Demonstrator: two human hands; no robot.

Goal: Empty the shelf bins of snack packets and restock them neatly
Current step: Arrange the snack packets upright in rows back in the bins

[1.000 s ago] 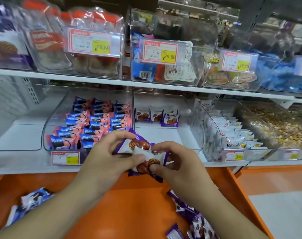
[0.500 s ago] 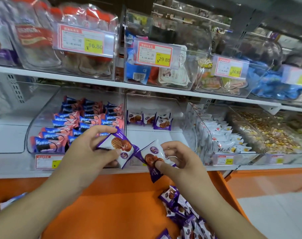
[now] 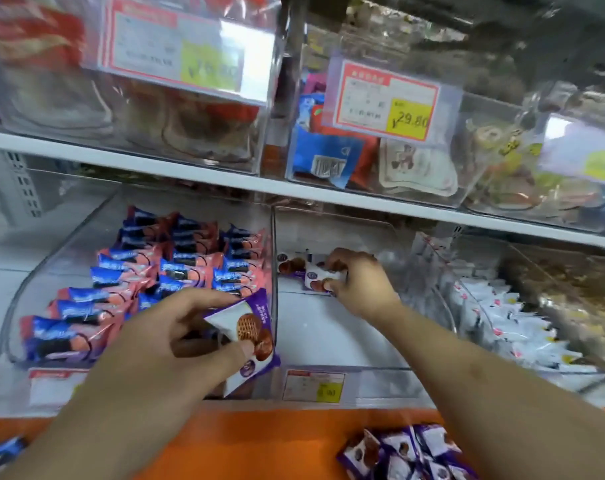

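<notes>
At frame centre, the right hand point(image 3: 358, 282) pinched a purple packet point(image 3: 317, 279) into the clear bin point(image 3: 342, 327) while the left hand point(image 3: 176, 337) gripped another packet point(image 3: 247, 336), probably due beside it next.

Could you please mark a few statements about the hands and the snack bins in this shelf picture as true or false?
1. The right hand is reaching into the middle bin with a purple packet. True.
2. The left hand is holding nothing. False: it holds a purple biscuit packet in front of the bins.
3. The middle bin is full to its front wall. False: only a few packets lie at the back, and most of its floor is bare.
4. The bin to the left holds rows of blue and pink packets. True.
5. More purple packets lie on the orange surface below the shelf. True.
</notes>
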